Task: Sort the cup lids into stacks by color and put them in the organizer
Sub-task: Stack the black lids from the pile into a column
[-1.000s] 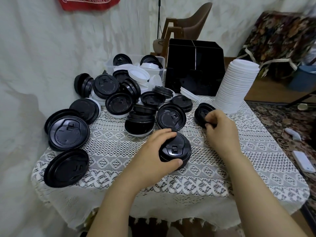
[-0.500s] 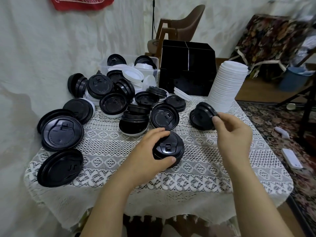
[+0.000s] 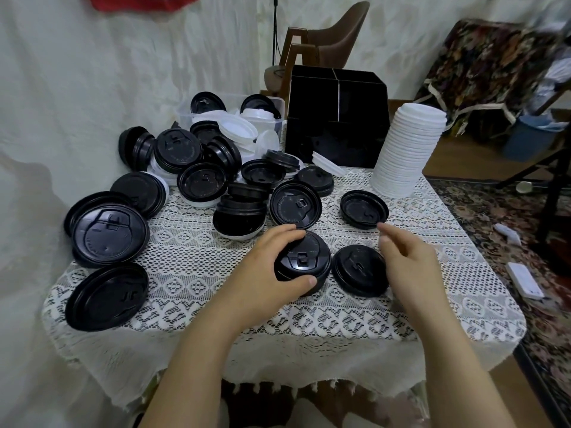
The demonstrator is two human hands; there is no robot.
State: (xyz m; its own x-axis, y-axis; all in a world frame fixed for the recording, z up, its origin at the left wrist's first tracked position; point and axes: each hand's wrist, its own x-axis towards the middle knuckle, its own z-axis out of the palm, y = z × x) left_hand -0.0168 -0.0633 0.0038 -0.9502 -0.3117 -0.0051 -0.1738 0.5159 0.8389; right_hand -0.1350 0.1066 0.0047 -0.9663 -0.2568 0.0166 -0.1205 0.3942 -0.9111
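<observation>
Lace tablecloth [image 3: 191,273] | left hand [image 3: 265,267] grips black lid stack [image 3: 304,261] | glossy, domed

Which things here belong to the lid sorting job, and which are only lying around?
Job: black lid stack gripped by the left hand; loose black lid beside the right hand; tall white lid stack; black organizer; clear lid tub.
Lying about: brown chair; blue bin; white device on the carpet; red cloth.
</observation>
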